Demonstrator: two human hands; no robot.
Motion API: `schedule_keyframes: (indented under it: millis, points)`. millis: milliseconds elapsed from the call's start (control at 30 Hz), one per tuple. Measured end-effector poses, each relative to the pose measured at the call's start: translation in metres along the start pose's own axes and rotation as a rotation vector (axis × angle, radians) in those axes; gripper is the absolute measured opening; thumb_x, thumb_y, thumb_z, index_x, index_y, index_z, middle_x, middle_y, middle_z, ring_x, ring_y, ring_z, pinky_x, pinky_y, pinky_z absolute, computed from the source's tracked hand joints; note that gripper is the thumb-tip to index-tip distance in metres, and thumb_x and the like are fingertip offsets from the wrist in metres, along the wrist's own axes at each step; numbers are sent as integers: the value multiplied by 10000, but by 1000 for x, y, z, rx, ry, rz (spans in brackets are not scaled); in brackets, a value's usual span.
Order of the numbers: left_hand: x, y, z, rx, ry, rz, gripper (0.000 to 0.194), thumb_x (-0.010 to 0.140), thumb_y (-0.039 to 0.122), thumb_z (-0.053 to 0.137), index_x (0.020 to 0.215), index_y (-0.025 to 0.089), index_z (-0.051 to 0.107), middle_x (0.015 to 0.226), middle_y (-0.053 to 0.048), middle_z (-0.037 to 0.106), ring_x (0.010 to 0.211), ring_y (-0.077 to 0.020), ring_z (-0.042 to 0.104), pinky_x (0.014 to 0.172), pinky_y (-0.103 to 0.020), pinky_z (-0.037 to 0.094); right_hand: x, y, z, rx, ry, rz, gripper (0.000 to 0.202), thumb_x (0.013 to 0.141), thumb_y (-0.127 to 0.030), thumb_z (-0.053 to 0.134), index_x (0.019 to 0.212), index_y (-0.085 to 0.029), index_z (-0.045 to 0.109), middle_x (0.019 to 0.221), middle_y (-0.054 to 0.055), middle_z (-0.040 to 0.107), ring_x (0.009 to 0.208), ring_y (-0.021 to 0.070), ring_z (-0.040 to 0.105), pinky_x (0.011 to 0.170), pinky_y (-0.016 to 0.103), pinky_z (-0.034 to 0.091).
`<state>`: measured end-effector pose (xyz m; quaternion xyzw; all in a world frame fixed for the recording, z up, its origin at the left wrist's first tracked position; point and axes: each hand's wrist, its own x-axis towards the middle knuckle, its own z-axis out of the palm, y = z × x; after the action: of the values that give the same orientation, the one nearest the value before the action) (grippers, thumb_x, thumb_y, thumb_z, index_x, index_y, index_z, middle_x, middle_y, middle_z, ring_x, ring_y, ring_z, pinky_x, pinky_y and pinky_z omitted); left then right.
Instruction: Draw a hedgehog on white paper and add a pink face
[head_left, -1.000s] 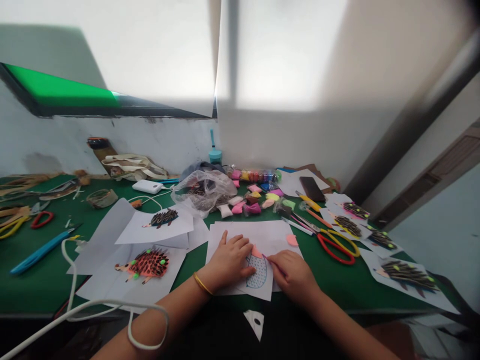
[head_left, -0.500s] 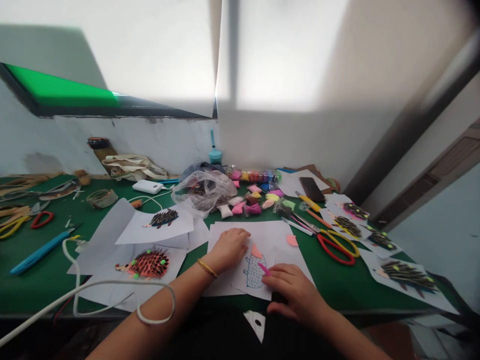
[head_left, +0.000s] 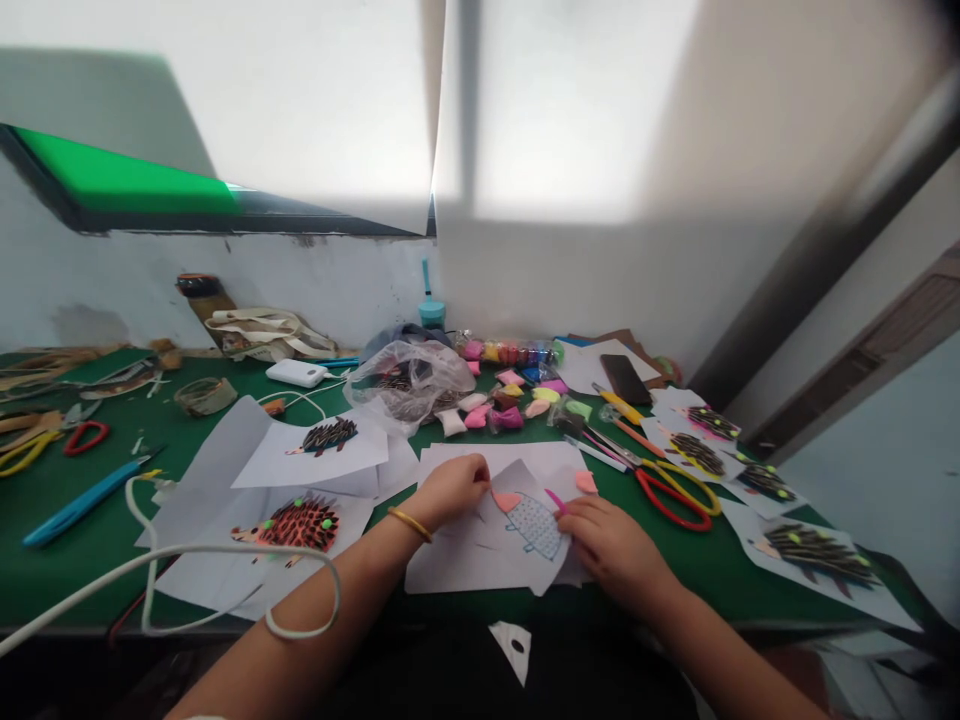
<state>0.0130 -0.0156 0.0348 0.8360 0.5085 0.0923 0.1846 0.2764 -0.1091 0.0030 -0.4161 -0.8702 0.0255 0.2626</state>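
A paper sheet with a blue-outlined hedgehog drawing (head_left: 541,525) lies slantwise over other white sheets (head_left: 442,570). Flattened salmon-pink clay (head_left: 508,501) covers the animal's pointed head. My left hand (head_left: 456,490), with a yellow bangle at its wrist, has thumb and fingers pinched at the tip of that clay. Between the fingers of my right hand (head_left: 619,548) is a small pink plastic clay tool (head_left: 556,500), its end pointing up and left. This hand rests at the right edge of the drawing. Just beyond it lies a salmon-pink clay lump (head_left: 586,482).
Several clay packets (head_left: 506,418) lie behind the sheets, beside a clear plastic bag (head_left: 409,385). Red-and-yellow scissors (head_left: 675,495), a phone (head_left: 624,379) and finished hedgehog pictures (head_left: 814,555) are at right. Left are more hedgehog pictures (head_left: 289,527), a white cable (head_left: 225,550) and a blue pen-like tool (head_left: 86,505).
The drawing sheet has turned so the hedgehog's head points up-left. My left hand has closed into a pinch at the clay tip. My right hand, holding the pink tool, has shifted right.
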Motion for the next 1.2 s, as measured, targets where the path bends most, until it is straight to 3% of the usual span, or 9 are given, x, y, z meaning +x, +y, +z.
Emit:
schedule_keyframes:
  millis: [133,233,367,500,700,933,1033,1200]
  points:
    - [-25,3,7,-75,26,-50,217,841,254,576,1053,221,605,859,-3,694,787,-183,653,654,-266,469,11,17,-9,-95,15,106,434,772,-41,478,1107,-216,692,1116,82,715,1120,265,609,971,459,493]
    - [-41,6,13,-22,137,-14,231,834,252,597,1062,214,610,959,-38,677,903,-218,638,774,-325,494,22,11,-22,-68,61,164,448,834,-117,487,1238,-235,639,1181,79,698,1163,270,600,1003,484,476]
    - [-56,9,21,91,193,185,190,825,239,624,1012,213,643,1202,-82,618,1108,-249,575,964,-395,452,37,-11,-32,207,33,268,391,934,-297,487,1314,-276,574,1276,67,651,1174,240,604,986,430,503]
    - [-66,11,30,142,143,326,209,855,302,626,1052,234,632,1279,-67,598,1259,-265,492,1122,-498,295,46,-23,-16,512,9,322,424,943,-349,486,1360,-279,527,1332,70,615,1217,229,582,1021,428,481]
    - [-74,16,36,132,145,334,319,842,397,658,1123,253,606,1190,-60,616,1160,-245,543,1153,-521,234,49,-13,20,656,69,407,429,974,-471,407,1217,-214,651,957,63,735,872,201,686,858,384,551]
    - [-68,16,31,117,146,332,270,848,432,652,1064,271,667,1168,-57,606,1129,-241,547,1145,-519,247,60,-6,33,703,59,481,434,949,-471,439,1152,-164,668,948,94,741,821,209,689,807,392,561]
    - [-66,12,33,139,178,329,282,837,468,656,1060,297,688,1254,-68,576,1213,-275,495,1144,-547,225,65,-5,34,691,40,473,321,896,-401,520,1048,-180,696,942,78,740,825,206,688,804,375,555]
    - [-67,9,37,129,182,314,342,830,466,655,1119,284,647,1239,-69,584,1179,-263,513,1151,-536,219,71,-5,36,609,83,445,202,827,-345,579,846,-198,716,903,67,731,878,221,670,820,359,532]
